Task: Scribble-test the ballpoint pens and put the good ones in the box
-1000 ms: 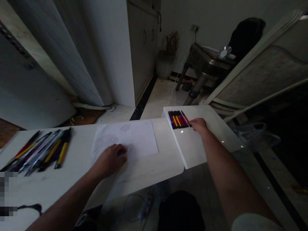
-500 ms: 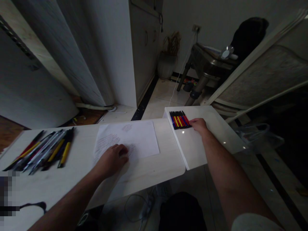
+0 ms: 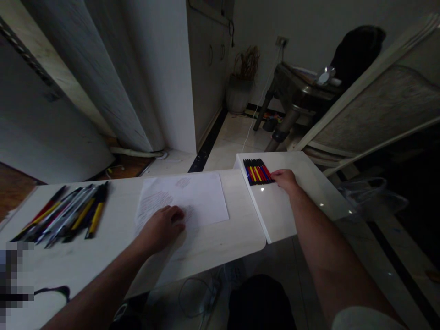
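Note:
My left hand (image 3: 166, 225) rests over the lower part of a sheet of white paper (image 3: 202, 197) with handwritten scribbles. Its fingers are loosely curled, and a gap shows between thumb and forefinger with nothing in it. On the white surface at the right, a tight row of red, blue and yellow pens (image 3: 256, 173) lies side by side, black ends up and down. My right hand (image 3: 284, 178) is at the row's right edge, fingertips pinched together on the outermost red pen. The hand partly hides that pen's lower end.
A loose pile of assorted pens (image 3: 68, 213) lies on the left of the long white table (image 3: 206, 247). Past the table stand a potted plant (image 3: 239, 89), a dark metal-legged table (image 3: 292, 91) and a chair (image 3: 385, 101). A cable (image 3: 192, 298) hangs below.
Both hands hold nearly the same places over the paper and at the pen row. The view has shifted very slightly.

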Motion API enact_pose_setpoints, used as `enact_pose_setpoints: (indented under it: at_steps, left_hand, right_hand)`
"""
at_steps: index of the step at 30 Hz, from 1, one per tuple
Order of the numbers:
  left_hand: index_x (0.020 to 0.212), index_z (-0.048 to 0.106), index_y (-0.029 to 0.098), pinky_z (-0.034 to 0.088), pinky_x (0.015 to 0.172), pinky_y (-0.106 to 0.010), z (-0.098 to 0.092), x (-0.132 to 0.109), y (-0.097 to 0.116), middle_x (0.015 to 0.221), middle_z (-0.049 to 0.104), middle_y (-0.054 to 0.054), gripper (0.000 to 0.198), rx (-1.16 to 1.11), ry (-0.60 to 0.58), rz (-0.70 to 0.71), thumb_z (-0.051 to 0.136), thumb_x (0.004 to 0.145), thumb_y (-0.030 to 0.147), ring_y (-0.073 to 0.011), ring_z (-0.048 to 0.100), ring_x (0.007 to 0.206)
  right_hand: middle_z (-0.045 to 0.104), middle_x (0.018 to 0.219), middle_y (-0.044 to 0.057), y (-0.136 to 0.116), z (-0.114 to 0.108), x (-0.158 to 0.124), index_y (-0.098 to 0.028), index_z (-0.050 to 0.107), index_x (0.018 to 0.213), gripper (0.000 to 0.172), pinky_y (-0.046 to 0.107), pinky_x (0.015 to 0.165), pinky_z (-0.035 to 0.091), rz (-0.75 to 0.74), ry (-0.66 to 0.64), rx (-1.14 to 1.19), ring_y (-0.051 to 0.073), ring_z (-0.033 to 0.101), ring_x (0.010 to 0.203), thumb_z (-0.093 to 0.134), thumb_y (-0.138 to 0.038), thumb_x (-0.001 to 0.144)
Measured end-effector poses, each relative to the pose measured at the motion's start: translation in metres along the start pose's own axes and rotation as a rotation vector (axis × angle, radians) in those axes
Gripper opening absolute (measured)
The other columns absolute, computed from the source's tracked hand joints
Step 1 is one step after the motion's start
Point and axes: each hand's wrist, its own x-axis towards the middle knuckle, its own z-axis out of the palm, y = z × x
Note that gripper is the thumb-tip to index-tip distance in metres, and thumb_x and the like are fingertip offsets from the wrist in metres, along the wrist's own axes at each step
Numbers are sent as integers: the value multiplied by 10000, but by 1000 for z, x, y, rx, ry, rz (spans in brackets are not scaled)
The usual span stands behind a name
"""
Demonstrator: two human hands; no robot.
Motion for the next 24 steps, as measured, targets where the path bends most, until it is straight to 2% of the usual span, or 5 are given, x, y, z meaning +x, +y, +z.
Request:
enact_pose_setpoints:
  at_steps: [10, 15, 20, 24]
  left_hand:
    - [933, 639, 179, 444, 757, -335, 1, -1, 0, 926, 638, -79, 265, 3, 0, 3, 590, 708, 310, -221, 590, 833]
    - [951, 640, 177, 447, 768, -340, 3, -1, -3, 951, 638, -89, 272, 8, 12, 23, 594, 716, 306, -231, 594, 855]
    - [938, 660, 171, 451, 789, -339, 4, -10, 2, 974, 644, -107, 255, 10, 66, 26, 614, 704, 261, -253, 597, 906]
    - [946, 685, 159, 461, 818, -335, 7, -22, 3, 987, 651, -111, 244, -9, 124, 88, 609, 717, 198, -243, 596, 912]
  right_hand:
    - [717, 653, 42, -1, 0, -2, -144, 764, 784, 195, 203, 559, 454, 10, 33, 13, 141, 629, 590, 690, -240, 632]
    - [737, 723, 66, 0, -1, -12, -128, 758, 825, 240, 222, 596, 476, 17, 161, 30, 173, 663, 660, 651, -273, 667]
    - [747, 868, 120, -15, 7, -51, -96, 742, 913, 316, 249, 688, 498, -36, 284, 80, 212, 683, 801, 598, -302, 722]
    - [745, 817, 103, -47, 41, -104, -118, 744, 892, 328, 279, 684, 504, -118, 220, 126, 226, 682, 763, 609, -360, 718]
